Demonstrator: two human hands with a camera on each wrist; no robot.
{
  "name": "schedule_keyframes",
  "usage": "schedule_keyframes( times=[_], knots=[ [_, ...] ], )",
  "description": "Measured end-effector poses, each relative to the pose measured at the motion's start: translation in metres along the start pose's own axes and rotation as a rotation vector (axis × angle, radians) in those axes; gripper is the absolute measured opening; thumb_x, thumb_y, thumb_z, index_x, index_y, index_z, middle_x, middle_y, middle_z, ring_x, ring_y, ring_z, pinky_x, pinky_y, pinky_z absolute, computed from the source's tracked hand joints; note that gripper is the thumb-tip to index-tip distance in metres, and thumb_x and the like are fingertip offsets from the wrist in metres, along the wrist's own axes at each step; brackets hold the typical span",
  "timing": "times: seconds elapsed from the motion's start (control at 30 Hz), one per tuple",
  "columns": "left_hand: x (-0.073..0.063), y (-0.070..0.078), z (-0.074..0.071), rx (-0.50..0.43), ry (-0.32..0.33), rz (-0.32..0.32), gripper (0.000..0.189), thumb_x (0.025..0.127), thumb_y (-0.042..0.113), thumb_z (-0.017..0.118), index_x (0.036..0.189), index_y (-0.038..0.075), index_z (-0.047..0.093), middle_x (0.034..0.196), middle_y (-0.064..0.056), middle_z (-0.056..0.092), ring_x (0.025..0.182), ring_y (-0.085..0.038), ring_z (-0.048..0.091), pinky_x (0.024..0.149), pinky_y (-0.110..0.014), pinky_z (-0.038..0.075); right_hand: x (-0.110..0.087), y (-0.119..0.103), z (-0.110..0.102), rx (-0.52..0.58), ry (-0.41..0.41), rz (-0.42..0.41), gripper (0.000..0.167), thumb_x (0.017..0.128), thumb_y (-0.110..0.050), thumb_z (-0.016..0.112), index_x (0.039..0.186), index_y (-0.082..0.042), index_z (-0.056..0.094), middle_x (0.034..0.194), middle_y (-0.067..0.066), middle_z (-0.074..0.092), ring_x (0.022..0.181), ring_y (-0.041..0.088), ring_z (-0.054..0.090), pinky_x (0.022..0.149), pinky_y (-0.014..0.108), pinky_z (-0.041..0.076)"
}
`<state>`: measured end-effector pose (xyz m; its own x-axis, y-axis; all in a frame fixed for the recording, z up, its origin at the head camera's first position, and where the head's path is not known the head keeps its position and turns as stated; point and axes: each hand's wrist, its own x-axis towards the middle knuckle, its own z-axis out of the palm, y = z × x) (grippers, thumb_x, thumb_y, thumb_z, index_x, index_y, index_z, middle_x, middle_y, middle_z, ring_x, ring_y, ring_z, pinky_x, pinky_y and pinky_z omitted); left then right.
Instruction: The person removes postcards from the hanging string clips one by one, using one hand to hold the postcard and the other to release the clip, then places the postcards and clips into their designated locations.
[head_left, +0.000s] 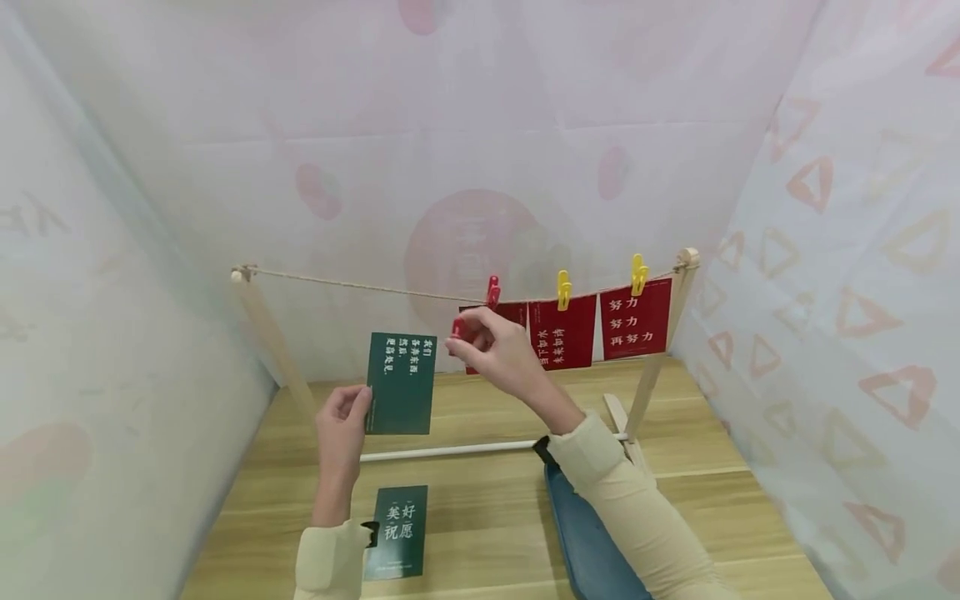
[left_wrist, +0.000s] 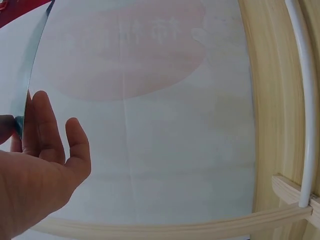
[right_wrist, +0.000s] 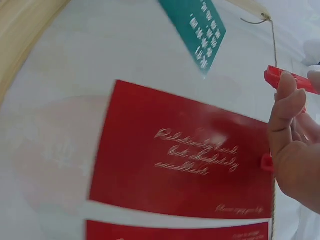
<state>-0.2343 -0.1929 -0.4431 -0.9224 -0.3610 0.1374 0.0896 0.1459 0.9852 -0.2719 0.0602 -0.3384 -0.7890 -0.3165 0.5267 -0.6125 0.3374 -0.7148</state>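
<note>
My left hand [head_left: 342,425] pinches a green card [head_left: 401,392] with white writing by its left edge, held up below the string [head_left: 360,286]. In the left wrist view that card [left_wrist: 34,65] appears nearly edge-on between thumb and fingers. My right hand [head_left: 498,350] pinches a red clothespin [head_left: 457,327] near the string, to the right of the green card. Behind the right hand hangs a red card, partly hidden by it, under another red clothespin [head_left: 492,290]. The right wrist view shows this red card [right_wrist: 185,155] with white script.
Two more red cards [head_left: 564,337] hang under yellow clothespins [head_left: 564,290] at the right. Wooden posts [head_left: 273,337] carry the string, with a white rod [head_left: 457,450] low between them. Another green card [head_left: 397,533] lies on the table beside a blue tray [head_left: 588,542].
</note>
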Motion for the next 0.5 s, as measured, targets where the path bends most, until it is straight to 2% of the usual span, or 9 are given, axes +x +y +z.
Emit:
schedule_keyframes(
  times=[0.17,0.27,0.5],
  knots=[
    [-0.005,-0.006,-0.004,-0.014,0.022,-0.037,0.034,0.099,0.034,0.058,0.111,0.002,0.063,0.093,0.009,0.064,0.084,-0.009,0.061,0.072,-0.02,0.051,-0.024,0.018,-0.004,0.006,0.02,0.0,0.029,0.089,-0.02,0.074,0.113,-0.007,0.064,0.09,0.006,0.067,0.069,0.013,0.058,0.061,0.022,0.053],
    [-0.006,-0.01,-0.006,-0.024,0.042,-0.056,0.035,0.099,0.034,0.058,0.111,0.001,0.062,0.094,0.01,0.064,0.088,-0.008,0.06,0.074,-0.018,0.049,-0.039,0.03,-0.005,0.007,-0.006,0.0,0.029,0.089,-0.02,0.073,0.113,-0.007,0.064,0.094,0.007,0.069,0.071,0.013,0.061,0.062,0.023,0.054],
    [-0.01,-0.02,-0.012,-0.062,0.085,-0.083,0.037,0.099,0.032,0.059,0.112,-0.002,0.062,0.097,0.011,0.063,0.096,-0.007,0.058,0.078,-0.014,0.048,-0.069,0.061,-0.011,-0.031,-0.068,0.108,0.027,0.089,-0.022,0.073,0.112,-0.01,0.066,0.097,0.004,0.07,0.068,0.013,0.062,0.057,0.022,0.051]
  ],
)
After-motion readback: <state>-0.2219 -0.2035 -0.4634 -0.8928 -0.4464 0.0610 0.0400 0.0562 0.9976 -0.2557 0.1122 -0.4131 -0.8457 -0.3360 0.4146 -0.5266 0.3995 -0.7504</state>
